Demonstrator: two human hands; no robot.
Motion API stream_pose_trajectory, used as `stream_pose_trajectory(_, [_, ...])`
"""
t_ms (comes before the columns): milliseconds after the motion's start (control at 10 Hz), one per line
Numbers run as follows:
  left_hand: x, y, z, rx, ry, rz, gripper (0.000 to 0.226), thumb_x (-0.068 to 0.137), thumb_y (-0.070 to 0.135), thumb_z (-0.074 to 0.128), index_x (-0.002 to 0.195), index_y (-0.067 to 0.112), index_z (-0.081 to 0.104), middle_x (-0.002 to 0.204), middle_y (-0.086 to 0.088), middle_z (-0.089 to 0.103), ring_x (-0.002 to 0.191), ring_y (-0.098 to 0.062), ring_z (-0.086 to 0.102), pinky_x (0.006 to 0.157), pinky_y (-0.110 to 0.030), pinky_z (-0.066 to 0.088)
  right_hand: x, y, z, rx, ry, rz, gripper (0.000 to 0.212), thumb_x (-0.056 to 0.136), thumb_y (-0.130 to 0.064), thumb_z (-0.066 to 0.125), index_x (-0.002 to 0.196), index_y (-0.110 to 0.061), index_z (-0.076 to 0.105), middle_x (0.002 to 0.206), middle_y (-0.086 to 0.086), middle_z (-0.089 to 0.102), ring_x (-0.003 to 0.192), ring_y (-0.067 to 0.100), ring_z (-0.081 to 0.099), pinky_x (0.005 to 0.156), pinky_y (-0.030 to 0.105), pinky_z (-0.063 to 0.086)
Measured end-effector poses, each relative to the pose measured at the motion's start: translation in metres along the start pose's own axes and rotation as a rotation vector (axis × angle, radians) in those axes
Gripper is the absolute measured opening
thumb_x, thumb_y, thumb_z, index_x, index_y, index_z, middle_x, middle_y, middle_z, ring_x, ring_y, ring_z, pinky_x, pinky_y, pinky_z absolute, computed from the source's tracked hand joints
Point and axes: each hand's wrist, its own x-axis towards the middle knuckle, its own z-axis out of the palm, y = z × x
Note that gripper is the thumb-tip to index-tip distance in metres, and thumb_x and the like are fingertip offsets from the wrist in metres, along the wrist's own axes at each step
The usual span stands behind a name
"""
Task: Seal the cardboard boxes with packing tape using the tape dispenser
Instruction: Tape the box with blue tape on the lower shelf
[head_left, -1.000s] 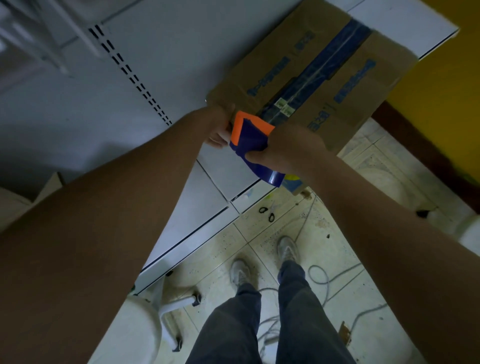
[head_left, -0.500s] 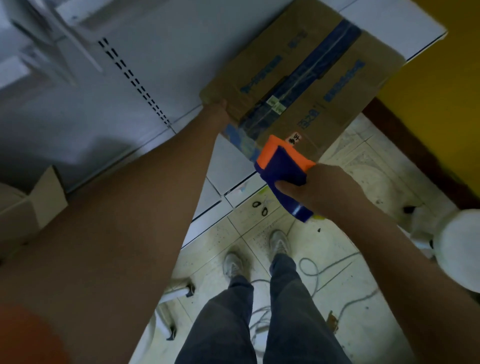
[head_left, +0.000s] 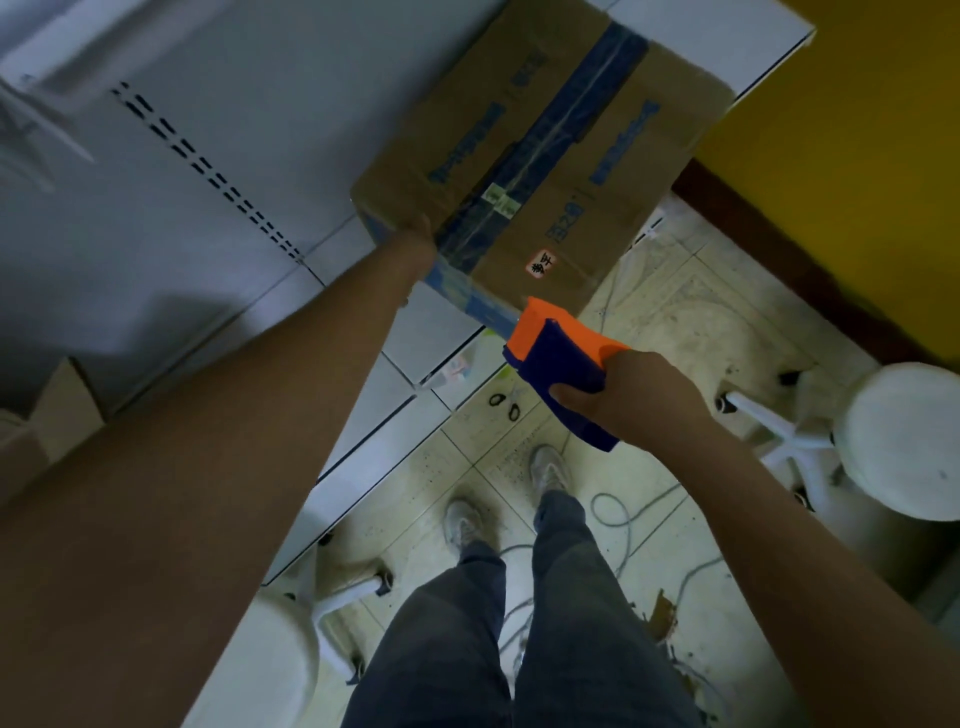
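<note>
A brown cardboard box (head_left: 613, 171) lies on the white table (head_left: 197, 218), its near corner over the table edge. A dark blue tape strip (head_left: 545, 150) runs along its top seam and down the near side. My right hand (head_left: 639, 400) grips the orange and blue tape dispenser (head_left: 561, 358), whose orange front touches the box's lower near edge. My left hand (head_left: 415, 234) rests against the box's near left edge; its fingers are hidden behind the wrist.
White stools stand at the right (head_left: 904, 441) and lower left (head_left: 280, 660). Scissors (head_left: 504, 405) and loose cables (head_left: 618, 514) lie on the tiled floor by my feet. A small cardboard box (head_left: 57, 410) sits at the table's left. A yellow wall (head_left: 857, 156) is on the right.
My right hand has pulled the dispenser away from the top seam, down and to the right past the box's near edge. My left hand stayed at the box's near left edge.
</note>
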Motion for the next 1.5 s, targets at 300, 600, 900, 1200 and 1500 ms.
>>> stream_pose_trajectory(300, [-0.022, 0.0, 0.046, 0.173, 0.272, 0.208, 0.079, 0.105, 0.042, 0.032, 0.153, -0.006, -0.007, 0.162, -0.027, -0.01, 0.152, -0.037, -0.008, 0.123, -0.046, 0.001, 0.003, -0.008, 0.005, 0.004, -0.012, 0.008, 0.048, 0.087, -0.062, 0.057, 0.077, -0.017, 0.044, 0.067, 0.0, 0.048, 0.064, 0.019, 0.052, 0.059, 0.029, 0.041])
stream_pose_trajectory(600, [-0.017, 0.013, 0.054, 0.084, 0.188, 0.07, 0.095, 0.099, 0.059, 0.03, 0.152, -0.001, -0.02, 0.159, -0.019, -0.029, 0.15, -0.03, -0.021, 0.124, -0.042, -0.006, -0.007, -0.003, -0.002, -0.028, 0.054, -0.008, 0.051, 0.088, -0.063, 0.055, 0.067, -0.022, 0.031, 0.063, -0.002, 0.042, 0.053, 0.01, 0.04, 0.048, 0.026, 0.03])
stream_pose_trajectory(900, [-0.007, 0.011, 0.049, 0.109, 0.142, 0.057, 0.098, 0.097, 0.064, 0.032, 0.152, 0.004, -0.023, 0.158, -0.018, -0.032, 0.15, -0.031, -0.022, 0.123, -0.043, -0.007, -0.029, 0.03, -0.006, -0.037, 0.038, 0.063, 0.049, 0.086, -0.064, 0.055, 0.07, -0.023, 0.034, 0.063, -0.002, 0.048, 0.053, 0.009, 0.047, 0.05, 0.024, 0.038])
stream_pose_trajectory(1200, [-0.002, 0.006, 0.052, 0.075, 0.13, 0.101, 0.098, 0.097, 0.063, 0.033, 0.153, 0.005, -0.022, 0.159, -0.018, -0.03, 0.151, -0.031, -0.015, 0.124, -0.042, -0.006, -0.015, 0.036, 0.009, 0.012, 0.022, 0.091, 0.047, 0.087, -0.062, 0.056, 0.077, -0.02, 0.039, 0.064, -0.002, 0.047, 0.054, 0.01, 0.045, 0.048, 0.026, 0.034])
stream_pose_trajectory(1500, [-0.056, 0.0, 0.087, -0.254, 0.013, 0.013, 0.093, 0.101, 0.059, 0.032, 0.153, -0.006, -0.01, 0.162, -0.027, -0.011, 0.152, -0.037, 0.004, 0.123, -0.049, 0.014, -0.017, 0.056, 0.027, 0.083, -0.034, 0.117, 0.05, 0.087, -0.06, 0.059, 0.069, -0.024, 0.03, 0.065, -0.003, 0.044, 0.055, 0.008, 0.042, 0.05, 0.025, 0.033])
